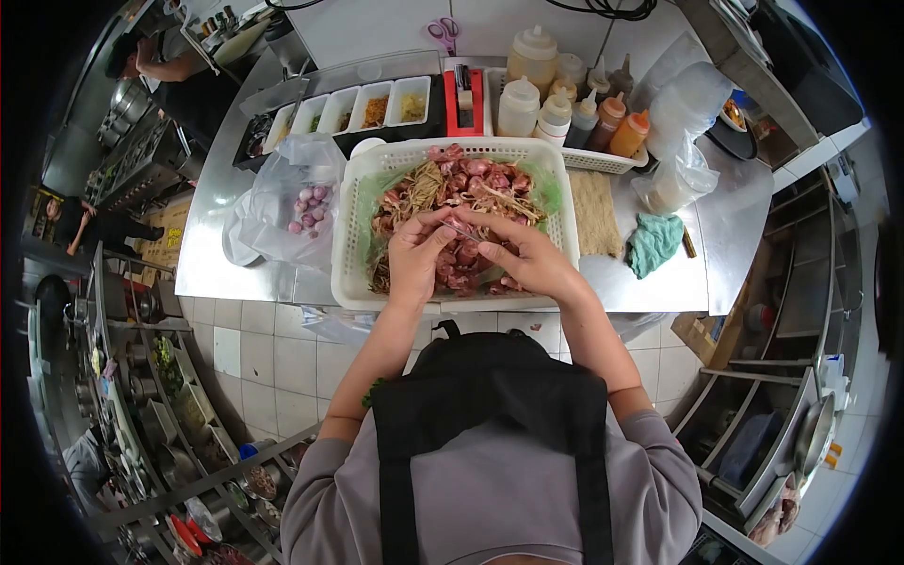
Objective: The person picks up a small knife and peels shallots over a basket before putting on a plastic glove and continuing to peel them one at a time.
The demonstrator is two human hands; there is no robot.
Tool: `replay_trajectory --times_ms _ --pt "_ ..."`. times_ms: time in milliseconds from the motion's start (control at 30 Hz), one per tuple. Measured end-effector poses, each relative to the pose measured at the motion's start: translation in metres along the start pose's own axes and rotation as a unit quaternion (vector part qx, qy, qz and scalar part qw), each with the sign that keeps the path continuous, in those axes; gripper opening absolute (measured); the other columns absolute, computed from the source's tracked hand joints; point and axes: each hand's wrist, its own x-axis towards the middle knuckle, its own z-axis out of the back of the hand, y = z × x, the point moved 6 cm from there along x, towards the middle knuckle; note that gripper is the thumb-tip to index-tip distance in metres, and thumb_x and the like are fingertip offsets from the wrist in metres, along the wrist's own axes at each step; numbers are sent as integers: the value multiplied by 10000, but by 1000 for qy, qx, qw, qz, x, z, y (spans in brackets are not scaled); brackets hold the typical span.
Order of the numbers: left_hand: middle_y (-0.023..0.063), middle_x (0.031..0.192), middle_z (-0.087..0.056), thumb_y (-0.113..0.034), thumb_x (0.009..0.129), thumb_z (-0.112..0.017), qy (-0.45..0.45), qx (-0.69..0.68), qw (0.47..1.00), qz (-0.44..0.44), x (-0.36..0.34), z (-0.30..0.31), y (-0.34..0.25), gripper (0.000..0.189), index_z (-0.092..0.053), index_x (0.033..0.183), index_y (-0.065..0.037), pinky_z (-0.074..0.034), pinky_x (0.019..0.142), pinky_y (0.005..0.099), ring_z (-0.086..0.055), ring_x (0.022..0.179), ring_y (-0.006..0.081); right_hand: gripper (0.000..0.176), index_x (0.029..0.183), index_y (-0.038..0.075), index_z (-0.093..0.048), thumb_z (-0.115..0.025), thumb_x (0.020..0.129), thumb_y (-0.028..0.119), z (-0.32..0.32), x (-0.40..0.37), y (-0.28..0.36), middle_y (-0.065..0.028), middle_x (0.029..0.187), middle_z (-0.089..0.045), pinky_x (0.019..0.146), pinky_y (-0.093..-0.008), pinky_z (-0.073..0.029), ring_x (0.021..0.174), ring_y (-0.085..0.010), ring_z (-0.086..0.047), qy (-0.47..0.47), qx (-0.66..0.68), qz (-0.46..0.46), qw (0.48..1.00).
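Over a white perforated basket (343,240) heaped with red shallots (480,179), both of my hands meet fingertip to fingertip. My left hand (417,252) is closed in a pinch on what looks like a small shallot, mostly covered by the fingers. Closed too, my right hand (532,256) reaches in from the other side; a thin greyish sliver shows at its fingertips, too small to name. Dry stalks and loose skins (424,188) lie among the shallots, on a green plastic liner (551,193). Left of the basket, a clear plastic bag (268,212) contains peeled shallots (309,209).
Behind the basket stand white tubs (374,105) of toppings, a red-framed box (464,99) and several squeeze bottles (518,105). To the right lie a brown cloth (595,212), a green rag (654,245) and a plastic bag (673,179). A co-worker (174,66) stands far left.
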Motion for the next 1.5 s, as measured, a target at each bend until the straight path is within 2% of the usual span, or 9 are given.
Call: replay_trajectory --times_ms 300,733,833,900,1000,1100,1133,1233,1500 --pt "137 1075 -634 7 803 -643 14 87 996 -23 -2 -10 -9 244 -602 1043 18 -453 892 285 -600 957 157 331 1183 53 -561 -544 853 20 0 -2 3 -121 1144 -610 916 -315 -422 1082 -235 -570 -37 -42 -13 998" --pt "138 1089 -608 39 853 -550 -25 -7 999 -22 -3 -9 -8 265 -556 1117 30 -459 925 298 -592 996 184 290 1143 51 -586 -546 857 31 20 0 -12 -148 1109 -618 888 -313 -439 1035 -278 -591 -156 -91 17 983" --pt "148 1101 -597 25 867 -539 -37 -107 993 12 0 -3 -6 248 -553 1115 24 -455 956 322 -588 1029 215 285 1142 45 -575 -555 858 49 23 0 -5 -154 1016 -641 851 -318 -455 957 -277 -614 -183 -126 19 975" --pt "148 1104 -594 10 872 -542 -37 -142 989 29 2 4 1 230 -558 1101 17 -453 968 333 -585 1045 230 340 1189 49 -524 -569 853 65 19 -3 -10 -158 909 -642 803 -334 -470 867 -272 -620 -132 -189 -156 960" --pt "132 1098 -596 -33 874 -565 -51 -209 976 39 3 13 13 187 -570 1059 -1 -465 956 323 -577 1057 225 351 1209 69 -503 -566 864 62 1 -2 -7 -95 776 -568 648 -298 -433 678 -165 -515 -112 -43 -74 990" --pt "97 1068 -609 -60 875 -575 -62 -237 966 82 -1 11 20 144 -583 1014 -23 -466 956 308 -575 1050 201 418 1263 88 -462 -564 859 51 -12 1 1 -96 799 -574 665 -293 -439 690 -164 -514 -93 -71 -4 993" --pt "92 1092 -599 -77 883 -567 -49 -256 962 82 -1 12 24 180 -564 1053 -15 -474 948 297 -573 1053 188 425 1268 97 -462 -563 856 70 -14 2 3 -166 1043 -615 802 -349 -470 906 -306 -604 -88 -74 -6 993" --pt "84 1116 -590 -100 890 -563 -49 -280 955 91 -1 7 24 212 -549 1082 -11 -482 939 281 -573 1051 169 400 1259 93 -490 -551 864 70 -14 5 -3 -168 1120 -596 828 -346 -465 996 -319 -585 -97 -104 33 989" --pt "69 1150 -569 -142 883 -583 -70 -252 960 102 1 7 24 314 -514 1156 -4 -451 970 266 -554 1065 152 388 1252 122 -508 -539 867 77 -13 8 -5 -174 1115 -596 827 -359 -468 976 -341 -588 -113 -110 46 986"
